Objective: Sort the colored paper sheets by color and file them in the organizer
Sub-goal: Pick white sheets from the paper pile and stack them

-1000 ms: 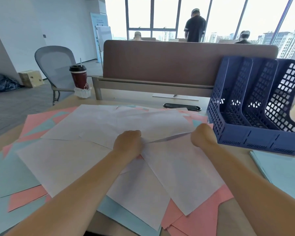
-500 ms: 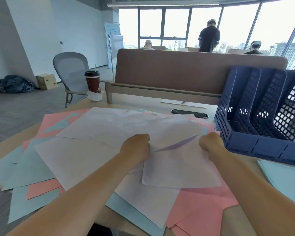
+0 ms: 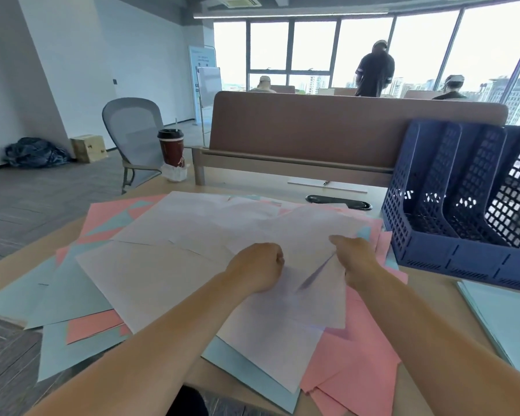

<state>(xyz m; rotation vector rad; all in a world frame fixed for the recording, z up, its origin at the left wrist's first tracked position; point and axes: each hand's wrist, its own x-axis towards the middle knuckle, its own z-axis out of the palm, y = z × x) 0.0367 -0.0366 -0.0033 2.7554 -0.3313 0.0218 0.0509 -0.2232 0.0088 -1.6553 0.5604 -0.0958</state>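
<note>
- The left hand [image 3: 254, 267] sits as a fist on the white sheets [image 3: 168, 271]. Its fingers are curled tight, but we cannot tell whether any paper is caught between them.
- The right hand [image 3: 354, 259] pinches the near edge of one white sheet [image 3: 312, 232], which lifts into a raised fold between the two hands.
- The paper is spread across the desk [image 3: 433, 295] in one loose, overlapping heap. White sheets lie on top, with pink sheets [image 3: 357, 364] and blue sheets [image 3: 72, 298] fanning out from under them on both sides.
- The organizer [image 3: 463, 259] stands at the right, just beside the heap. As far as the mesh walls let us see, its slots hold nothing.
- A squared-up pale blue stack [image 3: 511, 322] lies in front of the organizer, apart from the heap. We take it as one colour partly gathered, though blue sheets remain in the mix.
- We judge the task to be early. No colour is filed, the white is only now being collected, and the pink is untouched.
- What is left is to gather each colour, square it up and slot it in.
- A cup [image 3: 171, 148] stands at the far left edge, clear of the paper.
</note>
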